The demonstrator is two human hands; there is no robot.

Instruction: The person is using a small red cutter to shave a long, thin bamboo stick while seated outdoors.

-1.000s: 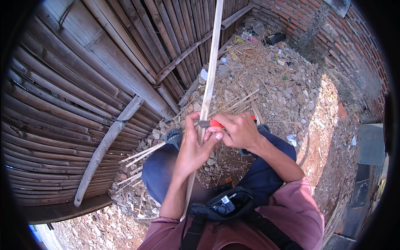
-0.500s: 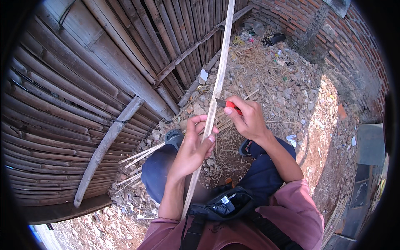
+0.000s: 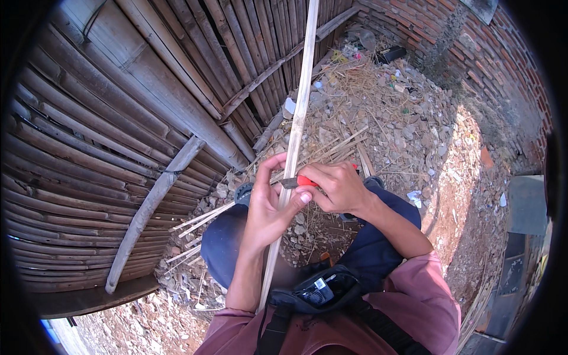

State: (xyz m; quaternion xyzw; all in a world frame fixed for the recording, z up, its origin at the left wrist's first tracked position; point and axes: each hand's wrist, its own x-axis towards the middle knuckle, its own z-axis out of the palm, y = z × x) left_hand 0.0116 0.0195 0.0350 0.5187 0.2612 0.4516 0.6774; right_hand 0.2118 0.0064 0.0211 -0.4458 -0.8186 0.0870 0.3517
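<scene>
A long pale bamboo strip (image 3: pixel 300 109) runs from the top of the view down between my forearms to my waist. My left hand (image 3: pixel 269 201) is wrapped round it near its middle, thumb on the right side, fingers behind. In my right hand (image 3: pixel 337 184) is a red-handled knife (image 3: pixel 306 181), its short dark blade lying across the strip just above my left thumb. The blade touches the strip. My two hands are close together, the right one's fingers curled over the handle.
Several cut bamboo strips (image 3: pixel 204 220) lie on the rubble ground around my feet. A bamboo wall (image 3: pixel 136 77) stands at left, with a slanting pole (image 3: pixel 152 216). A brick wall (image 3: pixel 503 65) curves along the far right. A black pouch (image 3: pixel 319 290) sits at my waist.
My right hand has drawn the knife down along the strip toward my left hand. The strip's upper end has swung a little to the left.
</scene>
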